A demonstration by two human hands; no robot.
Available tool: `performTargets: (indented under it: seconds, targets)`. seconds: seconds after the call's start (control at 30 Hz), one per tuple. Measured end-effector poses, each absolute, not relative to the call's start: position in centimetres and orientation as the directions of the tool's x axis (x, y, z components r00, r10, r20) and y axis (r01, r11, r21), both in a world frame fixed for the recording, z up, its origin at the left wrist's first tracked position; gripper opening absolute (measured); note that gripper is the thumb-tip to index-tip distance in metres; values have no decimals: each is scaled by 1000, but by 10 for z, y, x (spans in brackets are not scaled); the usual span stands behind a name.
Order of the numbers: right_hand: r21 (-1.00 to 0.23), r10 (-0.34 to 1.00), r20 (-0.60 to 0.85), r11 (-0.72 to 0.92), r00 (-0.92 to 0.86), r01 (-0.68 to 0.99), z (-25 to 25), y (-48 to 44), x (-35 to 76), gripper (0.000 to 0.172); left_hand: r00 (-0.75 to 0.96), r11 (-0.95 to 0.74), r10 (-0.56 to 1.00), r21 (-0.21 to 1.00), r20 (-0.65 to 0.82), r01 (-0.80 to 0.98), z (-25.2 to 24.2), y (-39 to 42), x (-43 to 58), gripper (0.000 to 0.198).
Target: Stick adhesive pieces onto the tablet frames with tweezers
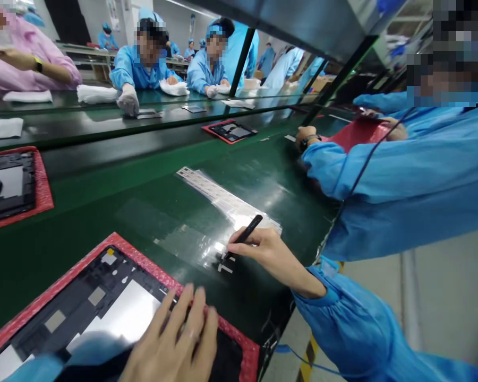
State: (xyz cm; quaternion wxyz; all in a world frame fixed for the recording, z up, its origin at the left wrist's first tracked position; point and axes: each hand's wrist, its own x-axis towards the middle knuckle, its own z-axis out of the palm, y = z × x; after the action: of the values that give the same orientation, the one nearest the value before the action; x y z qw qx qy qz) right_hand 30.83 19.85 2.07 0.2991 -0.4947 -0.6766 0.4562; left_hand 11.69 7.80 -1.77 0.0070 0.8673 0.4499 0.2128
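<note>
1. Two bare hands work over a green surface [75, 223]; the right hand [269, 252] is pinched closed on a slim black tool [250, 229], thumb and fingers together around its shaft.
2. That tool slants, upper end toward the right, its lower end down by some small white pieces [224, 268]; whether it touches one of them I cannot tell.
3. These pieces lie at the near end of a clear sheet [183, 244], which reflects the overhead light.
4. Just beyond the right hand, a fanned stack of pale strips [223, 197] runs away toward the far side, its near end partly behind the hand.
5. The left hand [179, 339] is spread, fingers slightly apart and gripping nothing, laid over the edge of an opened flat device [95, 296]; how firmly it presses I cannot tell.
6. This device lies face-up on red bubble wrap [137, 257] at the near left, with black casing and a large silvery panel [133, 305].
7. Another opened device [8, 183] lies on red wrap at the left edge, and a third [231, 130] farther off.
8. At right, a co-worker's blue sleeve [342, 164] reaches over the surface; across the bench, a gloved hand [128, 101] rests near a flat panel [148, 113].
</note>
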Motion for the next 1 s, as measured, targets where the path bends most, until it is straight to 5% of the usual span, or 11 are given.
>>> performTargets:
  seconds: [0.1, 0.3, 1.0]
  targets:
    - [-940, 952, -60, 48, -301, 338, 16, 197, 310, 13, 547, -597, 775, 82, 316, 798, -13, 113, 130, 29]
    - [-986, 968, -40, 2, -247, 166, 0, 204, 315, 12, 552, -577, 792, 25, 259, 816, -23, 135, 136, 31]
    - [-998, 965, -39, -23, -261, 62, -13, 227, 308, 9, 509, -529, 842, 91, 178, 844, -23, 130, 134, 39]
